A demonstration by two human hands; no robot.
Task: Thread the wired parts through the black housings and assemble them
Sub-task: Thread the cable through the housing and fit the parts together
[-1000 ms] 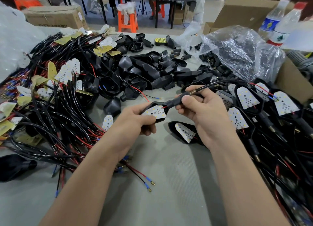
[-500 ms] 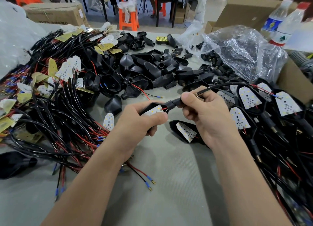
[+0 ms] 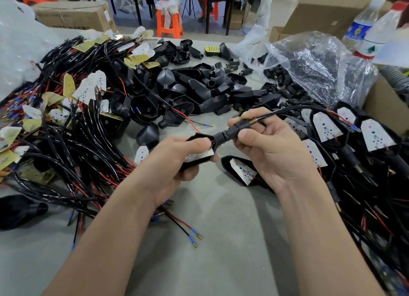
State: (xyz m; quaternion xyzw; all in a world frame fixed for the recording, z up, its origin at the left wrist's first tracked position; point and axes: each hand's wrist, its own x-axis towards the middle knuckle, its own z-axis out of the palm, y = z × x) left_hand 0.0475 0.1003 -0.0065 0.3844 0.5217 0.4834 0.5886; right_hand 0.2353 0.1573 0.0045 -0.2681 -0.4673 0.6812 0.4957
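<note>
Grey, faintly ribbed matting [image 3: 221, 251] is covering the table. Its only broad bare stretch is lying just below the black housing [image 3: 194, 164] being held at the middle, running between the forearms to the near edge.

Far left of that housing, a tangle of glossy black and red wires [image 3: 73, 154] carrying white and yellowish boards is crowding the mat right out to the left border. Just left of the housing, a loose white board [image 3: 141, 155] is lying flat. Below it, a wire pair [image 3: 194, 237] with blue sleeves and brass tips is trailing onto the bare mat.

The left hand [image 3: 174, 162] is wrapping its fingers round the matte, shell-shaped housing. Its thumb is pressing over the rim, above the dotted white LED board [image 3: 200, 156] sitting inside. Behind the housing, a heap of empty black housings [image 3: 199, 91] is filling the middle of the table.

The right hand [image 3: 274, 156] is pinching the housing's round ribbed stem [image 3: 229, 131] between thumb and curled fingers. A brass-coloured spring [image 3: 253, 120] and a smooth black cable [image 3: 287, 110] are arcing away to the right.

Just right of the housing, under the right hand, a fitted unit [image 3: 241, 171] is resting face up. Farther right, more fitted units [image 3: 325, 129] are piling out to the right border, beneath a crinkled clear plastic bag [image 3: 309, 58].
</note>
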